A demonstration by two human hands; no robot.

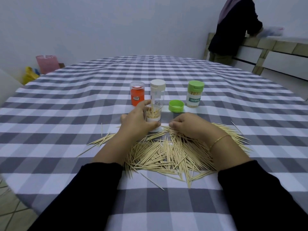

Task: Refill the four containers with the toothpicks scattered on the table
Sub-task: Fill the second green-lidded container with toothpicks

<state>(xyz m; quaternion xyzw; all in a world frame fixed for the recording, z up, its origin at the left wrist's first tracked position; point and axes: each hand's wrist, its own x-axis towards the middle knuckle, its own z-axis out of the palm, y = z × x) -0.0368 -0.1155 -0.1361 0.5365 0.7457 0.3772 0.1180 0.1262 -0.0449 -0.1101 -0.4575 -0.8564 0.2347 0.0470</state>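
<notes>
- Head view: left hand point(138, 121) curls round the open jar point(153, 114), steadying it upright on the counter point(216, 100).
- Right hand point(188, 125) sits fingers-down on the far edge of the toothpicks point(166, 155); its grip is narrow, looks like a pinch on a few sticks, fingertips hidden so can't confirm.
- Pile lies under and nearer than both hands, strays out to the left.
- Handling, my read: sticks are light, stiff, thin, sharp-ended and snap if bent. Pinch a small aligned bunch mid-length, drop in end-first.
- Jar in left grip: partly filled, sticks leaning at odd angles.
- Beyond it: orange jar point(137, 95), clear lid on, and white-capped jar point(157, 93), looks near empty.
- Beyond the right hand: loose green cap point(176, 106), then green-capped jar point(194, 95), packed full.
</notes>
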